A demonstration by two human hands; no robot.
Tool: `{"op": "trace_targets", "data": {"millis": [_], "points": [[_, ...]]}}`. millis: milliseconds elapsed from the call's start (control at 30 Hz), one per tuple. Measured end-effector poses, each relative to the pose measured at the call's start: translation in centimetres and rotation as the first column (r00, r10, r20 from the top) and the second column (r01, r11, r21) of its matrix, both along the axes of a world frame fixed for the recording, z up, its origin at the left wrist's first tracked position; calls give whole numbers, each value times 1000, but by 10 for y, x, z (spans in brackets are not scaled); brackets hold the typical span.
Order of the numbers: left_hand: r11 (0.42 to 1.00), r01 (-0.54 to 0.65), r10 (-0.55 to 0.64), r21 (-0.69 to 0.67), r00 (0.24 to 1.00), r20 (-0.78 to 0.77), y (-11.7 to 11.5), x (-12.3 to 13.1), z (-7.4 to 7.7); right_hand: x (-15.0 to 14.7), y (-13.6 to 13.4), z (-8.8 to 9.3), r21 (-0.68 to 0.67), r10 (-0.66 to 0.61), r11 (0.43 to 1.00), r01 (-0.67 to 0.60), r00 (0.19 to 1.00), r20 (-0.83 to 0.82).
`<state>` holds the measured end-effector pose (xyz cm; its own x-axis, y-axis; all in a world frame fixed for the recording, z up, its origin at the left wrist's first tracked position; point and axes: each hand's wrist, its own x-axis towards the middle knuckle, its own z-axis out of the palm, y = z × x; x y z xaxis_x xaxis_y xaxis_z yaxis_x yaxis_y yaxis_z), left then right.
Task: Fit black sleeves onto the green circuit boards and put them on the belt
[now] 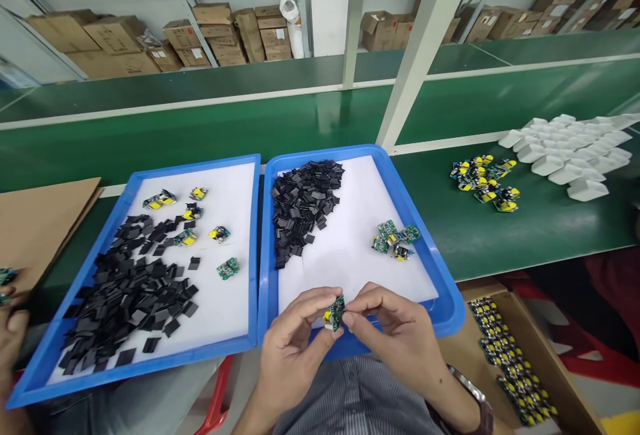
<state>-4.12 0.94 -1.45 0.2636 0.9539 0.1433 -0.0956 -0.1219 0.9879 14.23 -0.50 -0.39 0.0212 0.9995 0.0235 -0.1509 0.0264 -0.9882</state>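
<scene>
Over the near edge of the right blue tray (450, 302), my left hand (300, 342) pinches a small green circuit board (337, 313) with a yellow part on it. My right hand (393, 335) is closed at the board's right side, its thumb and forefinger around a small dark piece that touches the board. Black flat pieces (300, 208) are heaped in the tray's left part. Several circuit boards (395, 238) lie together on the white liner at its right.
A second blue tray (254, 248) with black pieces and boards stands at left, near another person's hand (13, 335). More boards (484, 178) and white housings (570, 148) lie at right. A cardboard box (560, 382) of boards stands low right. A post (425, 42) rises behind.
</scene>
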Motion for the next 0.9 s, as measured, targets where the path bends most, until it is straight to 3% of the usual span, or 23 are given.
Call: {"op": "trace_targets", "data": {"millis": [633,900], "points": [[993,-24,35,115,995,-93,1,2,2,-11,-3,-14,164,-82,984,62,990,117],[985,-21,42,172,992,-121,2,1,-1,-13,-1,-14,119,-70,991,56,991,116]]}}
